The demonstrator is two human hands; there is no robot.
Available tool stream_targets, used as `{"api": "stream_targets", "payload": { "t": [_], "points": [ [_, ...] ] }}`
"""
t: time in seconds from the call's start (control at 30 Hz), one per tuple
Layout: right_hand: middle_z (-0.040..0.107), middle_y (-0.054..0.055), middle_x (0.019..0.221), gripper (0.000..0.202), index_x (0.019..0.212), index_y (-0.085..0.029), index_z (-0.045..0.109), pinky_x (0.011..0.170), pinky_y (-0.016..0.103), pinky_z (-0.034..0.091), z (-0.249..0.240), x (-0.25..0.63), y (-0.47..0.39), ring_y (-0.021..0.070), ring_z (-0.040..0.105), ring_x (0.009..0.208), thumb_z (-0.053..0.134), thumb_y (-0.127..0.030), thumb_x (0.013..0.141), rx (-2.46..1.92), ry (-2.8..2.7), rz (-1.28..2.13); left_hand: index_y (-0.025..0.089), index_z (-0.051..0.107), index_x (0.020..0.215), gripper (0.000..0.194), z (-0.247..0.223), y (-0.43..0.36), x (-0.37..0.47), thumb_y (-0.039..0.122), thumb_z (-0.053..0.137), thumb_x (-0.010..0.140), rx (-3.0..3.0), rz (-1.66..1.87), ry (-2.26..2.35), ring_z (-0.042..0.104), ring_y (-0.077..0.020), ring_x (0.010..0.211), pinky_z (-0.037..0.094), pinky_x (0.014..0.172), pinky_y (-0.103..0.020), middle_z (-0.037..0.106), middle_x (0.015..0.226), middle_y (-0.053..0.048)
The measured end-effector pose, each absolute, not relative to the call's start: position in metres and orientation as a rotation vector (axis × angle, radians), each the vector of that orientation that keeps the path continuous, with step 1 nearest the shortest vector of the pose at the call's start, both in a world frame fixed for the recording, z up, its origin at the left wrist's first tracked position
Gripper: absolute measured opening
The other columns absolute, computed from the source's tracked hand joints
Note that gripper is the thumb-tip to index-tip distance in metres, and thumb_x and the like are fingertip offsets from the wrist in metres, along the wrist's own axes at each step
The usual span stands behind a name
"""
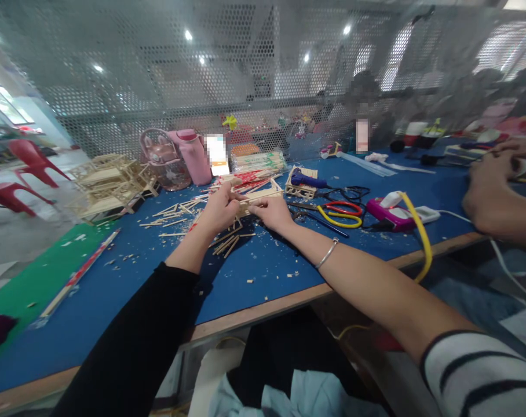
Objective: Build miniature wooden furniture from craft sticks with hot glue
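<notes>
My left hand (220,207) and my right hand (273,212) meet over the blue table, fingers closed on a small frame of pale wooden sticks (263,195). The fingers hide part of this frame. Loose wooden sticks (227,245) lie under and beside my left hand, with more to its left. Just beyond my right hand, a blue glue gun (310,180) rests by a small wooden stick piece (298,190). To the right of that hand are scissors with red and yellow handles (340,215).
Stacked wooden stick models (110,182) stand at the left, beside a pink bottle (193,157) and a lit phone (218,155). A magenta power strip (387,213) with a yellow cable sits right. Another person's hands (491,179) work at far right. A mesh screen runs behind.
</notes>
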State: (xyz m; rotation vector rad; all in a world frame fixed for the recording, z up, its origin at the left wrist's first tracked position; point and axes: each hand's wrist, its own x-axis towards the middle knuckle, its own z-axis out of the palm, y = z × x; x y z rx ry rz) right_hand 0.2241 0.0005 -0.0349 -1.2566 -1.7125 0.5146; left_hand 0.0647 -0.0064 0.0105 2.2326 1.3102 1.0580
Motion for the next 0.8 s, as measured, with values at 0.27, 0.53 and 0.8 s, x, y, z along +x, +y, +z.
{"api": "stream_targets", "payload": {
  "t": [0.27, 0.53, 0.8],
  "points": [
    [0.067, -0.001, 0.063, 0.022, 0.081, -0.022, 0.076, 0.057, 0.021, 0.035, -0.0318, 0.2250, -0.0022, 0.0121, 0.056, 0.063, 0.059, -0.034, 0.075, -1.291, -1.758, 0.430, 0.015, 0.043, 0.131, 0.064, 0.0124, -0.0080, 0.0645, 0.011, 0.043, 0.067, 2.254, 1.070, 1.294, 0.058, -0.0143, 0.064, 0.047, 0.065, -0.030, 0.070, 0.099, -0.008],
    [0.069, -0.001, 0.066, 0.020, 0.080, -0.020, 0.076, 0.059, 0.020, 0.037, -0.0336, 0.2250, -0.0006, 0.0123, 0.058, 0.065, 0.060, -0.032, 0.075, -1.254, -1.745, 0.462, 0.017, 0.043, 0.133, 0.064, 0.0096, -0.0051, 0.0620, 0.012, 0.042, 0.069, 2.269, 1.039, 1.289, 0.061, -0.0161, 0.071, 0.047, 0.066, -0.030, 0.069, 0.104, -0.009],
    [0.070, 0.000, 0.070, 0.021, 0.083, -0.019, 0.075, 0.061, 0.020, 0.040, -0.0356, 0.2250, 0.0007, 0.0124, 0.059, 0.066, 0.062, -0.032, 0.075, -1.225, -1.710, 0.495, 0.018, 0.038, 0.134, 0.065, 0.0040, -0.0018, 0.0606, 0.012, 0.044, 0.070, 2.238, 1.071, 1.252, 0.056, -0.0126, 0.064, 0.046, 0.061, -0.029, 0.067, 0.108, -0.010]
  ]
}}
